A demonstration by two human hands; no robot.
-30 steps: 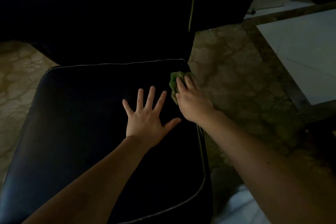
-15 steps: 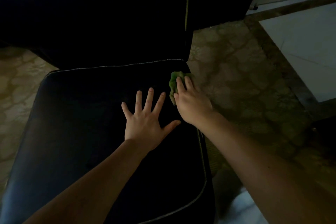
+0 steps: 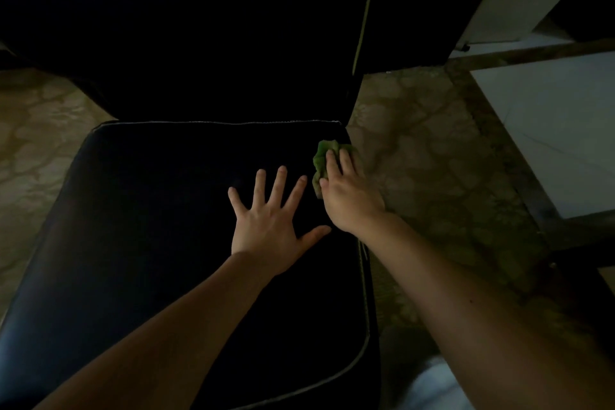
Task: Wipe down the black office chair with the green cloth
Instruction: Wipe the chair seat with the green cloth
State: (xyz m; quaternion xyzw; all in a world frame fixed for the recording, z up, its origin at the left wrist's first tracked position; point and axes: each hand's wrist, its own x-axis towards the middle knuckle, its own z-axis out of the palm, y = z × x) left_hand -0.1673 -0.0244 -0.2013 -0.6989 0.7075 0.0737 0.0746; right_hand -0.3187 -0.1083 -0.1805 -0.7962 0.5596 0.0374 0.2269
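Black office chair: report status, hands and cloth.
Left hand flat on black padded chair seat. Right hand presses crumpled green cloth at seat's right edge. No obstruction seen.

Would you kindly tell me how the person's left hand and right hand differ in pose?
The left hand lies flat, fingers spread, on the black padded chair seat, holding nothing; the right hand presses a crumpled green cloth. The left hand sits mid-seat; the right hand is at the seat's right edge. Both are palm down.
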